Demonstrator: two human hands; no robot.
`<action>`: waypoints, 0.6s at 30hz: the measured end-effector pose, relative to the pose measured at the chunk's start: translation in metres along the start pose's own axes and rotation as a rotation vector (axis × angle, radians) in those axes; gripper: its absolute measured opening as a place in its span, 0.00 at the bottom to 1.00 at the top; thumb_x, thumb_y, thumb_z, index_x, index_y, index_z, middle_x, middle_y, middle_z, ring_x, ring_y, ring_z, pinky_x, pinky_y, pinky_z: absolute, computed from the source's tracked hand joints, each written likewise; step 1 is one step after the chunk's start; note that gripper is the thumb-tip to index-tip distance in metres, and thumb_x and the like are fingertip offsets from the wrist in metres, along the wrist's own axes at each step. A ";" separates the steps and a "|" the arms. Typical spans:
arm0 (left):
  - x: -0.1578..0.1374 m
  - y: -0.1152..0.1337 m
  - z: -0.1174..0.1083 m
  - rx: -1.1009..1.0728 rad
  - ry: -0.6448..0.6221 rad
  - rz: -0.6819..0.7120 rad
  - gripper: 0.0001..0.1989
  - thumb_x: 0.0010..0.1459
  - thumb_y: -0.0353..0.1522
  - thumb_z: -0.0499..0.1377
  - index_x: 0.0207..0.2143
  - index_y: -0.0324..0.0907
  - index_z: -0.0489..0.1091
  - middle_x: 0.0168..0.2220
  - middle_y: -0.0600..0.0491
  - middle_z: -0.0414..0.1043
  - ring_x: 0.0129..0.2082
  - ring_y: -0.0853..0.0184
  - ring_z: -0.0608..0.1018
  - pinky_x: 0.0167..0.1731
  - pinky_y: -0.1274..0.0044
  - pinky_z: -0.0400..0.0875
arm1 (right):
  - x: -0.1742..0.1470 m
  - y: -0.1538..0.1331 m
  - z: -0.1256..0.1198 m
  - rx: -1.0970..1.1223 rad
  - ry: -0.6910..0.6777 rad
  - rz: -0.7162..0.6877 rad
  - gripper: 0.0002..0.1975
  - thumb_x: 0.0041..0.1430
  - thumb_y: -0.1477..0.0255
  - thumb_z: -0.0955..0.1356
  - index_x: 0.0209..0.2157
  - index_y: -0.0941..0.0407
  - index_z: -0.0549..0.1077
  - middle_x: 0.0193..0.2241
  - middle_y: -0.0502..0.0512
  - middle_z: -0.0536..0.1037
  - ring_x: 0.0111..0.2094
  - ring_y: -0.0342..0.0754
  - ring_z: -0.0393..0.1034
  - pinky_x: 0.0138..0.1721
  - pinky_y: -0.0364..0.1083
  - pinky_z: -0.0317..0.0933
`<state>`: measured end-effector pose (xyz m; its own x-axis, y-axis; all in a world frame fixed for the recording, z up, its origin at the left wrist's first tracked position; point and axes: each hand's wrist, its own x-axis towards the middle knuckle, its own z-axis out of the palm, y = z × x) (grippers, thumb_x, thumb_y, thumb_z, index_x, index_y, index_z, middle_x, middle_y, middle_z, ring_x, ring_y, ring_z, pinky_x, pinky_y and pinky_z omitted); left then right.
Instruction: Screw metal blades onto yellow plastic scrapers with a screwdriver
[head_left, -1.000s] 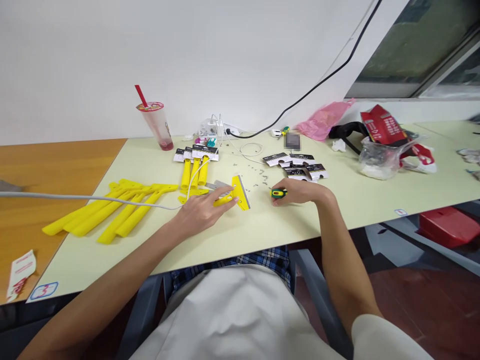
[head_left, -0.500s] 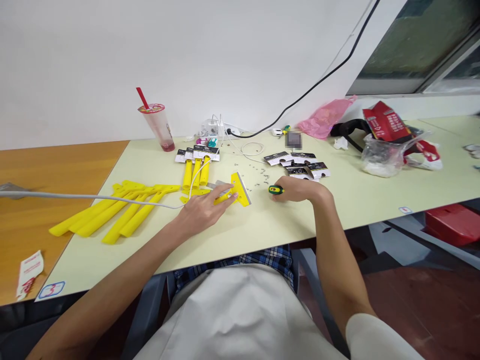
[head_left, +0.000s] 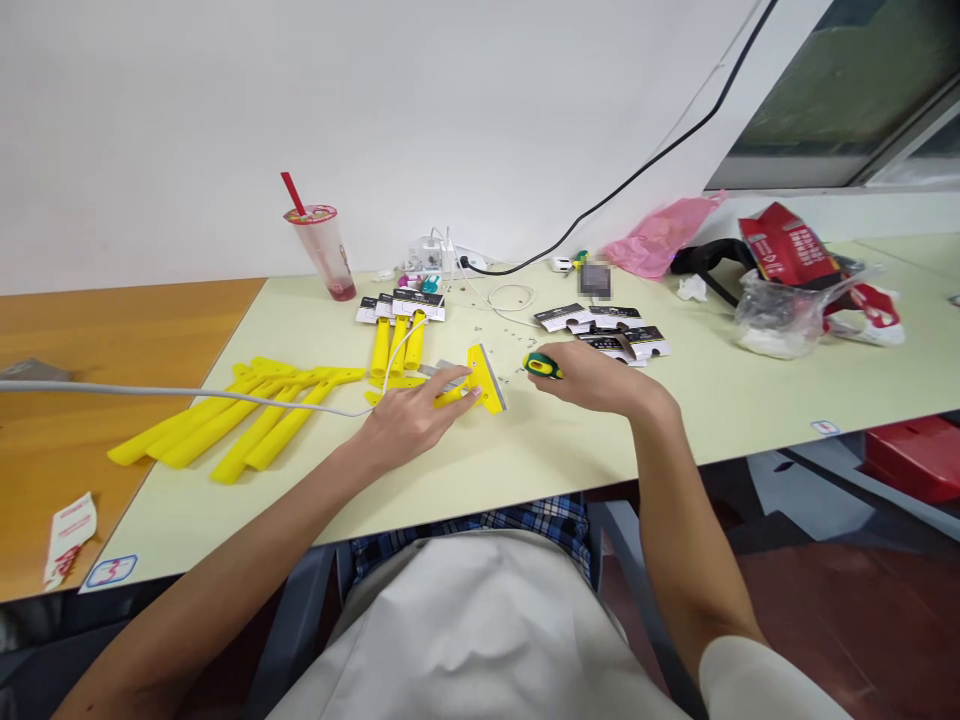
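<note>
My left hand (head_left: 411, 418) grips a yellow scraper (head_left: 486, 380) by its handle, with the metal blade edge facing right. In my right hand (head_left: 589, 375) is a green and yellow screwdriver (head_left: 541, 366); its handle shows, its shaft I cannot make out. That hand hovers just right of the scraper, near small loose screws (head_left: 531, 335) scattered on the table. Left of my left hand lie several yellow scraper handles (head_left: 259, 430). Behind it are yellow scrapers (head_left: 397, 343) with black and white cards on them. Other black and white cards (head_left: 622, 335) lie beyond my right hand.
A drink cup (head_left: 326, 255) with a red straw stands at the back left. A white cable (head_left: 187, 390) crosses the yellow handles. A power strip (head_left: 427, 255), a pink bag (head_left: 660, 240) and a red package (head_left: 791, 250) sit along the wall.
My right hand has moved slightly left and tilted the screwdriver, closer to the scraper. My left hand keeps its hold on the scraper. The whole view has shifted a little.
</note>
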<state>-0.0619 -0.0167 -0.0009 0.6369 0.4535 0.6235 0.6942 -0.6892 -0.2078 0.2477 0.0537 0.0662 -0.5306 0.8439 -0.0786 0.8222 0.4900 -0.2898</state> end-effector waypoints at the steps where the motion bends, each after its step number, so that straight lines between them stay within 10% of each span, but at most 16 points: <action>1: 0.000 0.000 0.000 -0.009 -0.009 -0.005 0.19 0.75 0.26 0.56 0.62 0.47 0.77 0.64 0.43 0.79 0.43 0.66 0.87 0.25 0.81 0.73 | -0.003 -0.008 -0.001 0.020 0.052 -0.062 0.09 0.71 0.66 0.68 0.35 0.53 0.69 0.37 0.59 0.78 0.38 0.54 0.71 0.38 0.49 0.56; 8: -0.001 0.000 0.004 -0.073 -0.032 -0.052 0.19 0.75 0.27 0.56 0.63 0.48 0.77 0.64 0.42 0.77 0.43 0.66 0.86 0.25 0.83 0.72 | -0.002 -0.059 0.013 -0.039 0.115 -0.279 0.02 0.74 0.72 0.68 0.44 0.55 0.73 0.44 0.60 0.80 0.42 0.56 0.74 0.40 0.50 0.58; 18: -0.005 0.000 0.012 -0.132 -0.082 -0.117 0.20 0.73 0.26 0.57 0.62 0.47 0.77 0.64 0.42 0.75 0.42 0.67 0.86 0.24 0.83 0.71 | 0.010 -0.051 0.025 0.077 0.103 -0.351 0.02 0.73 0.72 0.70 0.43 0.55 0.76 0.43 0.58 0.80 0.40 0.53 0.73 0.40 0.48 0.57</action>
<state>-0.0610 -0.0117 -0.0131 0.5835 0.5758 0.5726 0.7186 -0.6946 -0.0338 0.1951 0.0318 0.0562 -0.7505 0.6473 0.1335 0.5742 0.7385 -0.3534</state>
